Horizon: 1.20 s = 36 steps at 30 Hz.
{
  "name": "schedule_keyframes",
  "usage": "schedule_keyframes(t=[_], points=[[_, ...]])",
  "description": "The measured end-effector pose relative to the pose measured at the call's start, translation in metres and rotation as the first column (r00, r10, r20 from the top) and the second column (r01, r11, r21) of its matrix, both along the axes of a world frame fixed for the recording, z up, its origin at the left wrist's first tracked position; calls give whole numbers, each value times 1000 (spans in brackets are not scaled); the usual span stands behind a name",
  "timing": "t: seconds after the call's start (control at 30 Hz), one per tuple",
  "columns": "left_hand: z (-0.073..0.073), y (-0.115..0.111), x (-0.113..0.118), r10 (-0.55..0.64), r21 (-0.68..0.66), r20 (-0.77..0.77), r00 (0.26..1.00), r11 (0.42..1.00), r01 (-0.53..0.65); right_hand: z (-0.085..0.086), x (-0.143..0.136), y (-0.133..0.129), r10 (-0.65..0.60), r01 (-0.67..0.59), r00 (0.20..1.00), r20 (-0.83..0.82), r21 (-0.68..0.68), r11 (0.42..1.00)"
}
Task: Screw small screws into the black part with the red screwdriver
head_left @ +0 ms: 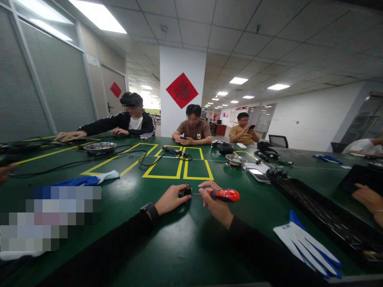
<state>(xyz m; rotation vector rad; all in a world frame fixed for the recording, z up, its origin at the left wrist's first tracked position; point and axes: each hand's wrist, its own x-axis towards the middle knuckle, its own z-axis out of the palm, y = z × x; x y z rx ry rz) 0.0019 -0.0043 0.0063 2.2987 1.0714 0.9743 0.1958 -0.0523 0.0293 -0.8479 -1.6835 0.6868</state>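
Note:
My left hand (172, 199) is closed round a small dark cylindrical part with a metallic top (188, 189), holding it upright at the green tabletop. In my right hand (216, 204) is a screwdriver (226, 195) with a red and black handle. Its thin shaft points left, and the tip meets or comes very close to the side of the dark part. The exact contact at the tip is too small to make out.
Yellow tape rectangles (196, 178) mark the table ahead, with a black cable (149, 164) across them. Metal bowls (236, 160), a phone (257, 175), a long black tray (311, 207) and white-blue gloves (305, 243) lie around. Several people sit at the table.

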Motion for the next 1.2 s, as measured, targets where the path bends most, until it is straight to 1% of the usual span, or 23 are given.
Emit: schedule_keyframes(t=[0.07,0.1,0.23,0.4,0.5,0.6,0.7,0.87,0.97,1.0,1.07,1.13,1.2], points=[[-1,1,0,1,8,-5,1000,1000,-1,1,-1,0,31,-31,999,-13,-35,999],[-1,1,-1,-1,11,-9,1000,1000,1,0,-1,0,25,-26,1000,-13,-34,999],[-2,2,-1,-9,19,-25,1000,1000,10,-4,0,1,-46,46,999,3,16,999],[-1,1,-2,-16,33,-39,999,999,17,-7,1,0,-76,74,995,60,39,996],[0,1,-2,-21,28,-32,999,999,22,-7,0,0,-97,94,994,58,51,994],[0,0,-1,-18,22,-26,999,1000,18,-5,0,0,-103,102,994,24,41,994],[0,0,0,-6,9,-8,1000,1000,6,-3,-1,0,-79,79,997,-15,-1,997],[-1,1,0,-23,-25,3,1000,999,23,-3,-2,-1,-84,80,992,-98,-36,996],[-3,2,-1,-41,-23,0,999,999,41,-4,0,0,-133,128,972,-193,-39,991],[-4,3,-2,-30,-10,1,1000,1000,30,-4,1,1,-158,153,961,-229,-39,987],[-6,5,-4,32,21,6,999,999,-32,-4,4,4,-208,206,935,-288,-38,978],[-9,7,-5,69,17,15,998,997,-69,-5,5,7,-239,239,918,-315,-39,970],[-11,8,-5,12,-31,37,999,999,-10,-5,6,8,-250,251,912,-324,-42,967]])
